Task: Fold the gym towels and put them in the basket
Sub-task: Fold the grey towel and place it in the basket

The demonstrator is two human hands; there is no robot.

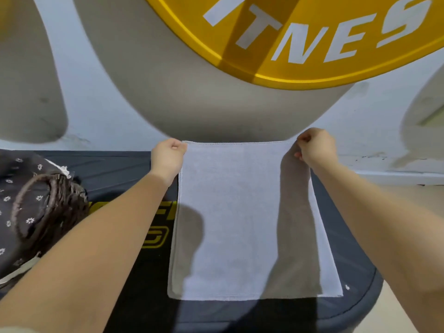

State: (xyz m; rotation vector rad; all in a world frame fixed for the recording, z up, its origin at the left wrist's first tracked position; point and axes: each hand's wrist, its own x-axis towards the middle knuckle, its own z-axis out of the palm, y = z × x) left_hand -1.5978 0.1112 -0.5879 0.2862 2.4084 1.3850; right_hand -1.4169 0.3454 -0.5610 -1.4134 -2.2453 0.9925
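At far left I see one woven basket [51,207] with a dark floral lining, well apart from the work. One white towel [240,224] lies flat on the black padded bench [134,169], a second layer's edge showing along its right side. My left hand [167,157] pinches the towel's far left corner, fingers curled tight; my right hand [317,147] pinches the far right corner likewise. A yellow sign [312,32] lettered in white hangs on the wall behind.
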